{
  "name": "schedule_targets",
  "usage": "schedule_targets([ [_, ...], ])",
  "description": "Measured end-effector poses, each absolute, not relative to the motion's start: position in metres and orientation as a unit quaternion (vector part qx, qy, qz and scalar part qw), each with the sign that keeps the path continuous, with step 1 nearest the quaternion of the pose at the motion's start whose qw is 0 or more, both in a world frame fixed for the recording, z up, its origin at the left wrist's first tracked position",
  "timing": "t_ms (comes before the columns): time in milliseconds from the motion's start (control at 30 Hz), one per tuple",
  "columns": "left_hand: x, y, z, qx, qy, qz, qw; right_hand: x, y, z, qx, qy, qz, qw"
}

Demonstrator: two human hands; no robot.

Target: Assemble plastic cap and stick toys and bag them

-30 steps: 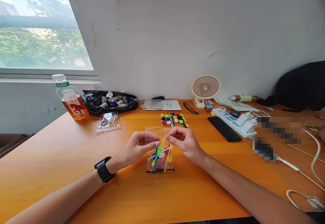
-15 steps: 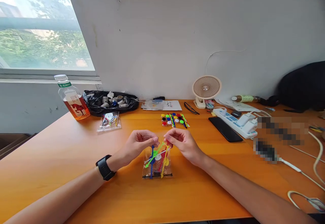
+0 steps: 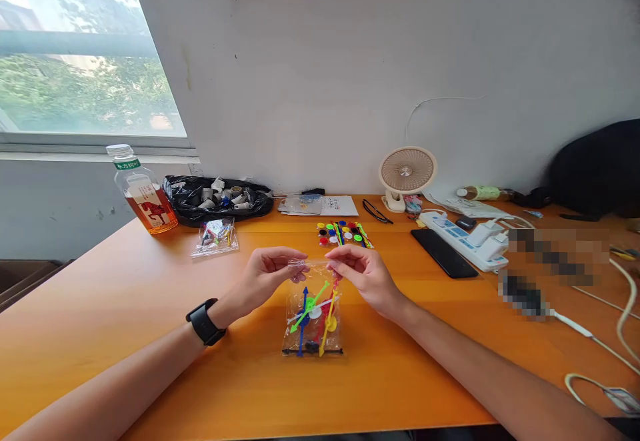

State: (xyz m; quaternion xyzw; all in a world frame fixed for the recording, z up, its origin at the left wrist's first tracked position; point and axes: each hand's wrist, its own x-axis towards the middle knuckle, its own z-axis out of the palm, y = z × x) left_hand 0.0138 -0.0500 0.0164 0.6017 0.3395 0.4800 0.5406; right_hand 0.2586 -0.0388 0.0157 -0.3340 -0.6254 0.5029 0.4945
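Note:
A clear plastic bag hangs upright over the table before me, its top edge between my two hands. Inside it are colored plastic arrows, among them a blue arrow, a green arrow, a yellow arrow and a black arrow, with round colored discs among them. My left hand, with a black watch on its wrist, pinches the bag's top left corner. At the top right corner my right hand grips the bag between thumb and fingers.
Behind my hands lie loose discs and arrows. A second filled bag, a tea bottle and a black plastic bag of grey parts stand left. Rightward are a fan, a black phone and a power strip.
My hands have risen slightly and my left fingers have spread a little. More of the bag's top edge now shows between them, and the arrows inside have shifted slightly right.

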Motion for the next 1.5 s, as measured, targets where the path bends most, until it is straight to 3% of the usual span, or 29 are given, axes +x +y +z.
schedule_targets([
  [367,0.009,-0.049,0.015,0.586,0.330,0.494,0.551,0.262,-0.041,0.020,-0.300,-0.682,0.455,0.487],
  [900,0.018,-0.054,0.011,0.557,0.341,0.511,0.559,0.256,-0.042,0.016,-0.345,-0.644,0.506,0.458],
  [1500,0.000,-0.038,0.012,0.638,0.382,0.426,0.515,0.263,-0.028,0.004,-0.366,-0.611,0.520,0.471],
])
